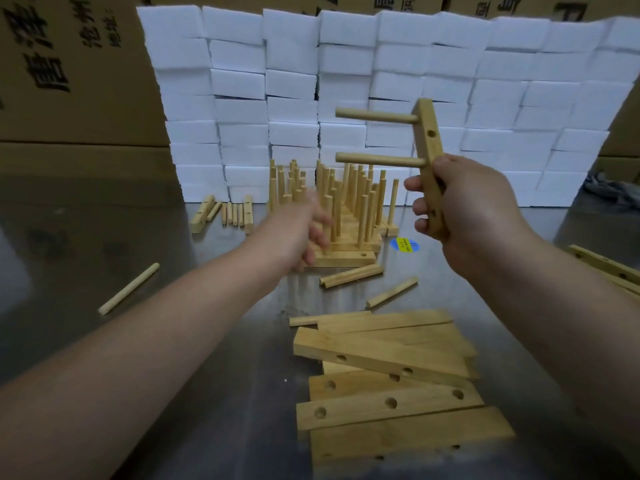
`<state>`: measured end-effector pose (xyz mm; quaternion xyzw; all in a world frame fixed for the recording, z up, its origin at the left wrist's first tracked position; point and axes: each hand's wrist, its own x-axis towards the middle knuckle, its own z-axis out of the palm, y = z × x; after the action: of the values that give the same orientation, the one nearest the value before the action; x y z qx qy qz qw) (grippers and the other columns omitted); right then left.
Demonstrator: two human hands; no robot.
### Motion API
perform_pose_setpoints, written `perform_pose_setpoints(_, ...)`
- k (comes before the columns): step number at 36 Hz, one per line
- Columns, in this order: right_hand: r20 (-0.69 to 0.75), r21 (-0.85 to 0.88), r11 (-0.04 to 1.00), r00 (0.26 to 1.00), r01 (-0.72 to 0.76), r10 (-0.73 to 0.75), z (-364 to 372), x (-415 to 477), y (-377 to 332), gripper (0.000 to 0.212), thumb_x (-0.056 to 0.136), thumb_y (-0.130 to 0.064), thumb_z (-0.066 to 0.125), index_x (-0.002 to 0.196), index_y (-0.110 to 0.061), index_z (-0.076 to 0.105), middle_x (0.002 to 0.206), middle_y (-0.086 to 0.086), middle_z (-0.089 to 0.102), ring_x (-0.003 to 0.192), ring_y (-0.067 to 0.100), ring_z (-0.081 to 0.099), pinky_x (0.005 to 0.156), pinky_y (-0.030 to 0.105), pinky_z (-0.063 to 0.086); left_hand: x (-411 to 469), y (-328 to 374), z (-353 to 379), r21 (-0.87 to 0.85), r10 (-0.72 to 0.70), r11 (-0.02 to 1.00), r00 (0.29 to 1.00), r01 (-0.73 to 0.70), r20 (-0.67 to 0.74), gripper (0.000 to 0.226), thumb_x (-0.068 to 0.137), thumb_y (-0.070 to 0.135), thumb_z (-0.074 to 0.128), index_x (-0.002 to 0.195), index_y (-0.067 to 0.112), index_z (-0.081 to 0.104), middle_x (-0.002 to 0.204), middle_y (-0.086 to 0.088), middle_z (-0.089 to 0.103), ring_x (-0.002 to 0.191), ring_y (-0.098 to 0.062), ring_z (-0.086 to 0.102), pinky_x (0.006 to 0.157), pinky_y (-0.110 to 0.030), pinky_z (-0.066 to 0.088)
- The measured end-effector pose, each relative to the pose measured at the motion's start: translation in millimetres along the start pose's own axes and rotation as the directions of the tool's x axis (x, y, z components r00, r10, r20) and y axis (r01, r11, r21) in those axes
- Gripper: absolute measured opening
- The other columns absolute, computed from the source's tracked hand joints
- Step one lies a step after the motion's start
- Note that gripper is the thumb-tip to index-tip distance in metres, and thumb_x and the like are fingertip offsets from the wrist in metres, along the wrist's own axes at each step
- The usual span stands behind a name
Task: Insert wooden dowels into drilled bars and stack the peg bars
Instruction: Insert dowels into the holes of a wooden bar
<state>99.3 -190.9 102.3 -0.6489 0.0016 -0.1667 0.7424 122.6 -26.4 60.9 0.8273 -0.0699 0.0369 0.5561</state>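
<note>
Head view showed the right hand (464,206) clenched round the lower end of a peg bar (429,150), which it held upright in the air above the steel table (214,341). Two dowels were already seated in the bar, and both pointed left, toward the other arm. An open hole showed on the bar's side face between them.

The left hand (304,233) was stretched out just in front of the stack of finished peg bars (346,209) at mid-table. It was blurred, but its fingers looked loose and spread, with nothing in them.

The coming move likely turned on the loose dowels (351,276). Two of them lay flat just near of the stack, with their long axes running left to right and tilted slightly away. They sat below the held bar and a little right of the left hand. That free hand was clearly the nearer one, so the pick would probably fall to it, and the dowel would then go rightward into the bar's left-facing side.

A pile of drilled bars (381,362) lay nearest the person, and one stray dowel (129,288) lay well apart to the left. White foam blocks (294,64) walled the far side.
</note>
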Motion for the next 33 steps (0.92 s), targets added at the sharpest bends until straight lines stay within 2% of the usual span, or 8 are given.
perform_pose_setpoints(3, -0.007, 0.043, 0.997, 0.998, -0.061, 0.062, 0.2, 3.0, 2.4, 0.023, 0.096, -0.013, 0.036, 0.082, -0.016, 0.055, 0.070, 0.001, 0.058, 0.036, 0.007, 0.043, 0.042, 0.017, 0.037, 1.1, -25.9, 12.4, 0.478, 0.051, 0.871, 0.988, -0.116, 0.146, 0.022, 0.095, 0.034, 0.044, 0.104, 0.031, 0.064, 0.095, 0.012, 0.064, 0.073, -0.004, 0.056, 0.062, -0.021, 0.040)
perform_pose_setpoints(7, 0.040, 0.048, 0.998, 0.998, -0.051, 0.049, 4.7, 1.5, 6.7, 0.021, 0.095, -0.014, 0.038, 0.102, -0.012, 0.057, 0.070, 0.001, 0.058, 0.036, 0.007, 0.044, 0.039, 0.015, 0.038, 7.4, -43.1, 18.3, 0.677, 0.028, 0.717, 0.978, -0.164, 0.208, 0.031, 0.094, 0.029, 0.049, 0.123, 0.033, 0.057, 0.128, 0.010, 0.055, 0.113, -0.012, 0.051, 0.084, -0.022, 0.034)
perform_pose_setpoints(11, 0.063, 0.019, 0.999, 0.997, -0.036, 0.035, 7.2, 0.5, 10.9, 0.026, 0.095, -0.014, 0.038, 0.113, -0.010, 0.057, 0.066, -0.001, 0.058, 0.037, 0.008, 0.045, 0.039, 0.017, 0.037, 10.6, -45.6, 14.9, 0.667, 0.057, 0.721, 0.976, -0.186, 0.210, 0.015, 0.090, 0.028, 0.055, 0.097, 0.038, 0.063, 0.099, 0.014, 0.061, 0.089, -0.007, 0.054, 0.070, -0.019, 0.040)
perform_pose_setpoints(14, 0.059, 0.026, 0.998, 0.997, -0.051, 0.050, 7.7, 0.7, 13.1, 0.026, 0.096, -0.015, 0.038, 0.113, -0.010, 0.057, 0.065, -0.001, 0.059, 0.038, 0.008, 0.045, 0.039, 0.018, 0.038, 10.5, -48.3, 16.4, 0.683, 0.121, 0.689, 0.968, -0.240, 0.219, 0.016, 0.086, 0.029, 0.060, 0.077, 0.039, 0.051, 0.079, 0.019, 0.050, 0.075, -0.001, 0.048, 0.057, -0.016, 0.033)
perform_pose_setpoints(19, 0.050, 0.034, 0.998, 0.997, -0.060, 0.059, 6.5, 3.6, 15.0, 0.030, 0.096, -0.014, 0.038, 0.120, -0.008, 0.056, 0.062, -0.002, 0.059, 0.036, 0.008, 0.045, 0.039, 0.015, 0.038, 10.6, -49.2, 19.5, 0.646, 0.067, 0.728, 0.962, -0.228, 0.264, 0.023, 0.083, 0.031, 0.064, 0.095, 0.034, 0.045, 0.085, 0.016, 0.046, 0.084, -0.009, 0.050, 0.064, -0.021, 0.038)
perform_pose_setpoints(22, 0.035, 0.038, 0.997, 0.997, -0.067, 0.066, 5.0, 6.1, 16.3, 0.032, 0.096, -0.015, 0.039, 0.123, -0.008, 0.054, 0.061, -0.002, 0.060, 0.038, 0.008, 0.047, 0.040, 0.016, 0.039, 7.1, -44.5, 19.1, 0.647, 0.117, 0.714, 0.957, -0.267, 0.266, 0.009, 0.088, 0.034, 0.059, 0.093, 0.034, 0.052, 0.085, 0.015, 0.052, 0.079, -0.005, 0.051, 0.062, -0.021, 0.038)
perform_pose_setpoints(28, -0.069, 0.021, 0.995, 0.993, -0.096, 0.097, -1.7, 15.7, 16.3, 0.023, 0.094, -0.018, 0.039, 0.108, -0.018, 0.058, 0.048, -0.010, 0.063, 0.051, 0.006, 0.054, 0.059, 0.026, 0.041, -0.8, -17.0, 7.0, 0.418, 0.276, 0.871, 0.961, -0.259, 0.021, 0.019, 0.094, 0.032, 0.045, 0.079, 0.035, 0.055, 0.068, 0.013, 0.055, 0.049, 0.002, 0.046, 0.045, -0.018, 0.033)
perform_pose_setpoints(33, -0.108, 0.047, 0.992, 0.986, -0.120, 0.124, -5.3, 22.0, 14.0, 0.024, 0.094, -0.017, 0.038, 0.082, -0.019, 0.058, 0.046, -0.010, 0.062, 0.048, 0.004, 0.053, 0.058, 0.025, 0.042, -11.1, 5.7, 1.3, 0.239, 0.473, 0.868, 0.871, -0.435, -0.133, 0.025, 0.094, 0.027, 0.044, 0.072, 0.036, 0.052, 0.056, 0.030, 0.050, 0.051, 0.008, 0.044, 0.043, -0.009, 0.032)
